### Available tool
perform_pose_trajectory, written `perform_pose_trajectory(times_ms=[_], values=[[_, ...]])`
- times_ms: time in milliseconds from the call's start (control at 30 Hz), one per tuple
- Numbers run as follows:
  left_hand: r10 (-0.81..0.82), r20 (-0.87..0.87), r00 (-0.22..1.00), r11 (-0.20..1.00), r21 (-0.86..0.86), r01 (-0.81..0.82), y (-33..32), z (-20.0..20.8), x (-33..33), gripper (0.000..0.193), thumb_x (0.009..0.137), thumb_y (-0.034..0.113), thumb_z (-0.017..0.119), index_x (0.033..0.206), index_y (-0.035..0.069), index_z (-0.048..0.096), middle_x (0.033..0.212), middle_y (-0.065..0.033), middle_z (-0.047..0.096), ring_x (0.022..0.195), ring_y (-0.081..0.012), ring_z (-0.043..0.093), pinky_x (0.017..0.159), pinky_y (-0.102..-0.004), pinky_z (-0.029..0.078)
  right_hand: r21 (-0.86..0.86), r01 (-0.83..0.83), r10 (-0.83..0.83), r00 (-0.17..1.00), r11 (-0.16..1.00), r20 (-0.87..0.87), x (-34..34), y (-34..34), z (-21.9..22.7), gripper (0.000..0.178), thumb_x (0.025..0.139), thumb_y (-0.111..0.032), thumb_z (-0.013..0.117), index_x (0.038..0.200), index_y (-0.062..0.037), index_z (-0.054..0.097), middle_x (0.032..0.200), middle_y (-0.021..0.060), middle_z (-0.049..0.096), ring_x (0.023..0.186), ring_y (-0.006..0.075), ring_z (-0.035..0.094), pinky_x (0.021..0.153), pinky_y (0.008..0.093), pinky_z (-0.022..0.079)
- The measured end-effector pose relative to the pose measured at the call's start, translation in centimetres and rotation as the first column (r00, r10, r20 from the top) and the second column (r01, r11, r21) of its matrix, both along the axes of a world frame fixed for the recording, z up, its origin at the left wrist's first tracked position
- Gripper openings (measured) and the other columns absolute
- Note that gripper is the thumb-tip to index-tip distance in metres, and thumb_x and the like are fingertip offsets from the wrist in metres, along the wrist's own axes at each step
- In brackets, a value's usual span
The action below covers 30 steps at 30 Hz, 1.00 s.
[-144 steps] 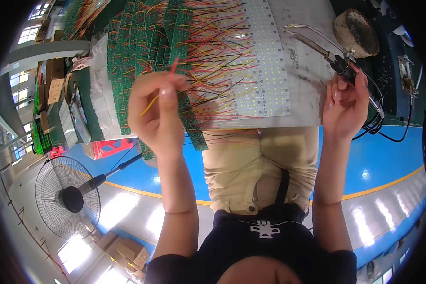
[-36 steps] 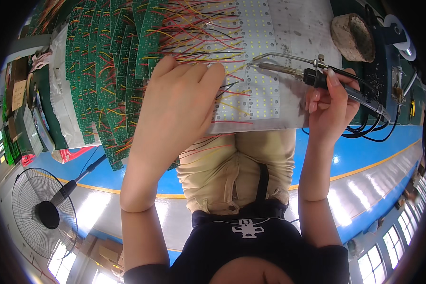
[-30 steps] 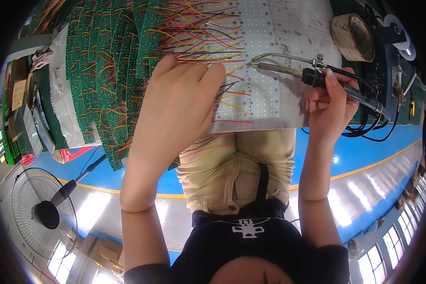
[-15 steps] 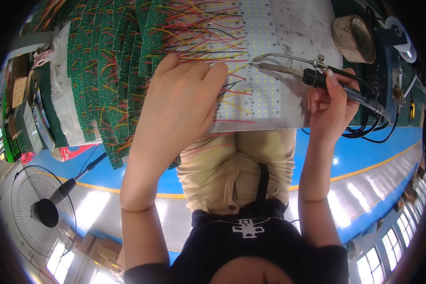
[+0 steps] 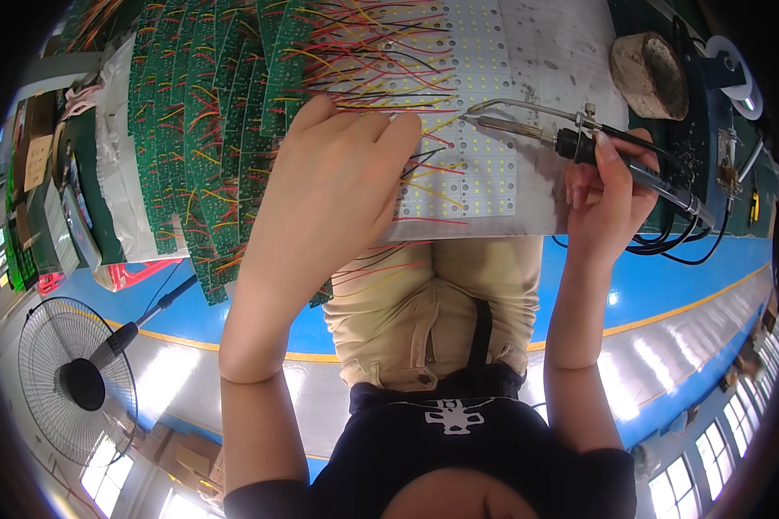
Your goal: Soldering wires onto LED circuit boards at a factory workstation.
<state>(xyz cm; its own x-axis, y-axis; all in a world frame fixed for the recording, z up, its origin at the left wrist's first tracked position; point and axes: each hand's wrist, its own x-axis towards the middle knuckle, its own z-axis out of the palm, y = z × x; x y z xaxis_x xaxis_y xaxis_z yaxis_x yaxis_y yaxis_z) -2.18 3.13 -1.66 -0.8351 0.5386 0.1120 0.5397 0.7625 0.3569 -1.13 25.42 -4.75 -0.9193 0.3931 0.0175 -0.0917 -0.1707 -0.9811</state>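
My left hand (image 5: 333, 195) lies palm-down, fingers flat and together, pressing on the white LED panel board (image 5: 485, 164) and the thin red, yellow and black lead wires (image 5: 381, 86) running across it. Grip is spread flat there, nothing pinched that I can see; fingertips sit near the board's middle.

My right hand (image 5: 610, 195) has its grip closed around the black-handled soldering iron with a metal feed tube (image 5: 597, 147). The handle runs off right toward the dark cables (image 5: 675, 246). The metal tip (image 5: 476, 121) points left and sits on or just above the white board, just right of the left fingertips; can't tell whether it touches.

The board lies on the grey stained worktop (image 5: 563, 52), over my lap in beige trousers (image 5: 433, 303).

Left of the board: an overlapping fan of green circuit boards with coloured wires (image 5: 216, 130), partly under my left hand, resting on white sheeting (image 5: 117, 190).

Far right on the worktop: a round brown tip-cleaning block (image 5: 649, 73), with a dark soldering station (image 5: 718, 130) just beside it.

Lower left: a pedestal fan (image 5: 74, 381) on the blue and grey floor (image 5: 666, 294) with its yellow line.
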Motion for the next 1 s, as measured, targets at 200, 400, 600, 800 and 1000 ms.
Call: perform_pose_trajectory(times_ms=[200,400,600,800,1000], values=[[-0.002,0.007,1.000,1.000,-0.013,0.002,-0.03,-0.11,-0.18,0.011,0.076,0.003,0.053,0.086,0.004,0.049,0.072,-0.0115,0.057,0.067,-0.0316,0.053,0.065,-0.0396,0.035,-0.010,-0.028,0.027,0.998,1.000,-0.048,-0.09,0.03,-0.01,0.011,0.080,-0.001,0.063,0.079,0.0045,0.053,0.073,0.0034,0.047,0.041,0.0066,0.040,0.036,0.0213,0.033],[-0.005,0.017,1.000,1.000,-0.022,0.006,-0.03,0.03,-0.28,0.011,0.076,0.002,0.053,0.086,0.004,0.049,0.072,-0.0118,0.057,0.067,-0.0318,0.053,0.065,-0.0397,0.035,-0.033,-0.037,0.036,0.999,0.999,-0.022,-0.12,0.42,-0.41,0.011,0.079,-0.001,0.063,0.078,0.0044,0.053,0.072,0.0026,0.047,0.041,0.0057,0.039,0.036,0.0214,0.032],[-0.004,0.019,1.000,1.000,-0.019,0.005,0.00,-0.05,-0.23,0.010,0.077,0.002,0.053,0.086,0.004,0.049,0.072,-0.0114,0.058,0.067,-0.0315,0.053,0.065,-0.0391,0.035,-0.039,-0.010,0.010,1.000,0.999,0.000,-0.07,0.16,-0.19,0.012,0.079,-0.002,0.063,0.078,0.0034,0.053,0.069,0.0023,0.046,0.040,0.0059,0.038,0.036,0.0214,0.030],[-0.001,0.017,1.000,1.000,-0.019,0.002,-0.03,-0.06,-0.20,0.009,0.077,0.003,0.052,0.086,0.004,0.049,0.072,-0.0115,0.058,0.067,-0.0315,0.053,0.065,-0.0391,0.035,-0.098,-0.012,0.009,1.000,0.995,-0.023,-0.13,0.42,-0.06,0.014,0.081,-0.006,0.062,0.077,0.0017,0.051,0.062,0.0030,0.045,0.038,0.0060,0.036,0.036,0.0213,0.029],[-0.004,0.019,1.000,1.000,-0.019,0.005,-0.02,0.05,-0.20,0.009,0.077,0.003,0.053,0.086,0.004,0.049,0.073,-0.0115,0.058,0.067,-0.0315,0.053,0.065,-0.0391,0.035,-0.103,-0.013,0.010,0.999,0.995,-0.033,-0.28,-0.01,0.21,0.013,0.082,-0.005,0.060,0.077,0.0011,0.050,0.057,0.0020,0.044,0.039,0.0062,0.037,0.035,0.0208,0.027]])
